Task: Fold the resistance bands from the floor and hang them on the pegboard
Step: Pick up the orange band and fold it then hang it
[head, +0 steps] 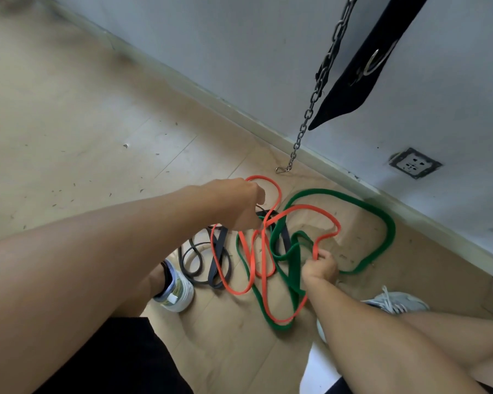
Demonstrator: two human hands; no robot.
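Both hands, left hand (239, 204) and right hand (320, 265), pinch the orange band (329, 216).

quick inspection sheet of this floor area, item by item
surface: wood-look floor, scattered small debris.
job's things: orange band, green band and dark bands tangled together on the floor; pegboard not in view.
clutter: nothing seen beyond the debris.
grippers: left hand and right hand each closed on the orange band.
cables: chain hanging, its clip at floor level.
surroundings: white wall, black belt hanging, wall socket, two shoes.
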